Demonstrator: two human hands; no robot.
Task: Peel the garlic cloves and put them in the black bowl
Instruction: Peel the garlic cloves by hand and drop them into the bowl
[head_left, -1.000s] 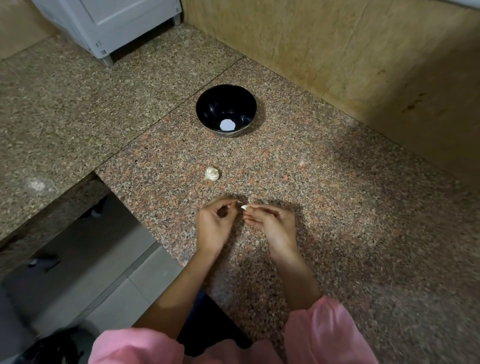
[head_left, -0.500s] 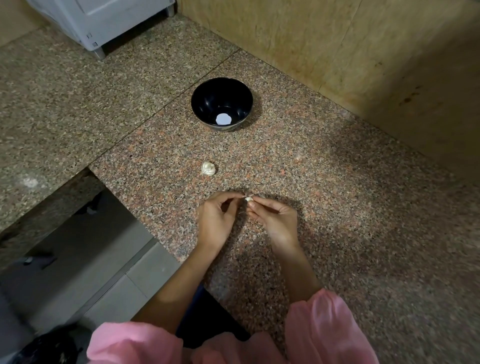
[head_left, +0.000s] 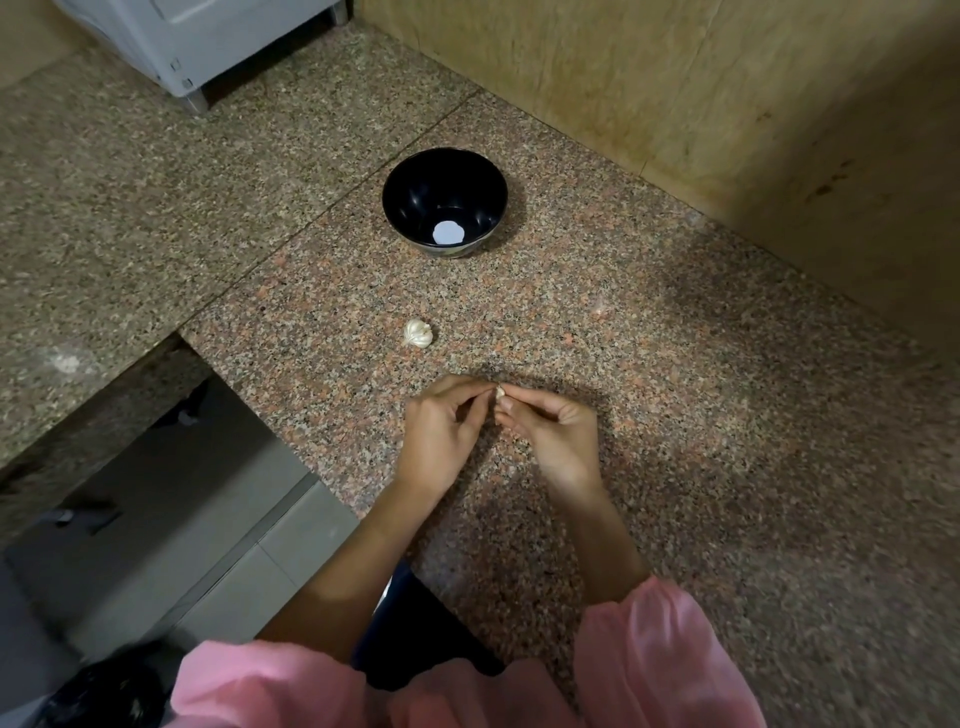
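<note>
A small pale garlic clove (head_left: 500, 392) is pinched between the fingertips of my left hand (head_left: 441, 431) and my right hand (head_left: 553, 434), low over the granite counter (head_left: 675, 415). Most of the clove is hidden by the fingers. A white garlic bulb piece (head_left: 417, 333) lies on the counter a little beyond and left of my hands. Farther back stands the black bowl (head_left: 395, 197), upright, with a round white patch at its bottom.
A beige wall (head_left: 727, 104) runs along the back and right. A grey appliance (head_left: 197, 36) stands at the far left. The counter's edge drops to a floor gap (head_left: 156, 493) at the left, with a black bag (head_left: 98, 696) at the bottom.
Both hands stay together on the clove with only small finger shifts. The head camera has moved a little, so the bowl and bulb sit slightly differently in view.
</note>
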